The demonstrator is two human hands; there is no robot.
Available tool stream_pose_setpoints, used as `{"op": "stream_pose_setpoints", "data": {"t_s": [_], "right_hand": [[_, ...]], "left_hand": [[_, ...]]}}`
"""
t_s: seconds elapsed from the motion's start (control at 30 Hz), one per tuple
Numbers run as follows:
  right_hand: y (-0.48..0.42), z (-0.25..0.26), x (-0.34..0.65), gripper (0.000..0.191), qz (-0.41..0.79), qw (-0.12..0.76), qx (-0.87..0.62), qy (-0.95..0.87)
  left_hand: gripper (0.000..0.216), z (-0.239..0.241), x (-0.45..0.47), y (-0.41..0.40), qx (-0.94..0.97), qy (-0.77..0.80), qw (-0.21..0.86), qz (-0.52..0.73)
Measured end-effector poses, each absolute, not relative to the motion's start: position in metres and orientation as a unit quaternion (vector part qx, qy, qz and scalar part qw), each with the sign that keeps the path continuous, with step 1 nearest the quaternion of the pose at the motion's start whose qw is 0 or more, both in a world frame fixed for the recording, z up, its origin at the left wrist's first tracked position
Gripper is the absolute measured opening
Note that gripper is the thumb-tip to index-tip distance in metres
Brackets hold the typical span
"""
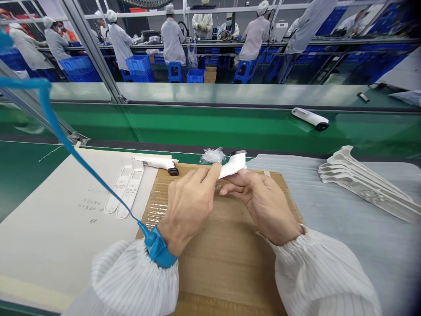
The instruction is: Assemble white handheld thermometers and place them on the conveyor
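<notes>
Above a sheet of brown cardboard [230, 263], both my hands hold a white handheld device [234, 164] with a curved head and a dark end. My left hand [192, 204] is closed round its handle, hiding most of it. The fingers of my right hand [263, 199] are bent against the underside near the head. A blue wrist strap [161, 248] with a coiled cord circles my left wrist. Left of the cardboard lie a similar white device [158, 163] with a black end and two flat white shell parts [130, 193].
Several nested white shells [368, 186] lie on foam sheeting at the right. A crumpled clear plastic bag [213, 155] sits beyond my hands. Another white device [309, 118] rests on the green conveyor belt [204, 127]. A metal post [90, 48] rises at left; several people work behind.
</notes>
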State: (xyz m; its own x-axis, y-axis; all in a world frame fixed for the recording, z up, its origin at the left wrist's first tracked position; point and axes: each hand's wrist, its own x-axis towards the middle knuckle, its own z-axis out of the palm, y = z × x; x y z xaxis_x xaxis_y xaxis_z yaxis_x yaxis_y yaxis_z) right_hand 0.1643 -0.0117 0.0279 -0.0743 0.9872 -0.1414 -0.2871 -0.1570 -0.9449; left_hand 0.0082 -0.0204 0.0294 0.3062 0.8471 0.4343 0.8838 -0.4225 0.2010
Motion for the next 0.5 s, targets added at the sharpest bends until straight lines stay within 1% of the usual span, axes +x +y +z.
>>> {"op": "stream_pose_setpoints", "data": {"t_s": [0.1, 0.4, 0.5], "right_hand": [[-0.0119, 0.025, 0.1637, 0.027, 0.616, 0.518, -0.45, -0.387], [-0.0124, 0.0261, 0.1604, 0.034, 0.586, 0.52, -0.471, -0.406], [-0.0141, 0.024, 0.1598, 0.038, 0.553, 0.519, -0.488, -0.432]], "left_hand": [[0.034, 0.0281, 0.0085, -0.0203, -0.808, -0.535, 0.054, -0.239], [0.032, 0.0289, 0.0088, -0.0216, -0.805, -0.537, 0.045, -0.249], [0.032, 0.0306, 0.0092, -0.0215, -0.807, -0.536, 0.038, -0.245]]}}
